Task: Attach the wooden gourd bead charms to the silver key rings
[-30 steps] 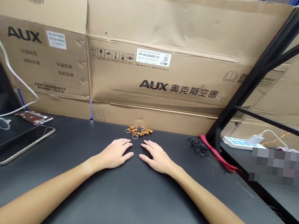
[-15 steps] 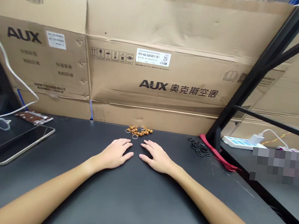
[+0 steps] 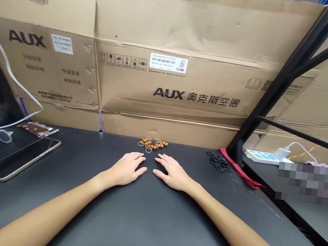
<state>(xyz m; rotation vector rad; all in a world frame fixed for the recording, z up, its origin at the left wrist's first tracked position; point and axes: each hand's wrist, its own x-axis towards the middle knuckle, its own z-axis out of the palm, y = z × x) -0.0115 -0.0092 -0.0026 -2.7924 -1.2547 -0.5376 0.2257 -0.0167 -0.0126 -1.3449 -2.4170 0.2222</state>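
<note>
I log my left hand (image 3: 125,169) and right hand (image 3: 172,174) empty and flat on the black counter (image 3: 151,225), fingers (image 3: 134,156) spread open and gripping nothing, just short of the wooden-bead key rings (image 3: 152,144) clustered ahead of them.

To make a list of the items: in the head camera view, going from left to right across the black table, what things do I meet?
A gold-edged phone, the left hand, the wooden beads with metal rings, the right hand, the black rings, the red strip.
</note>
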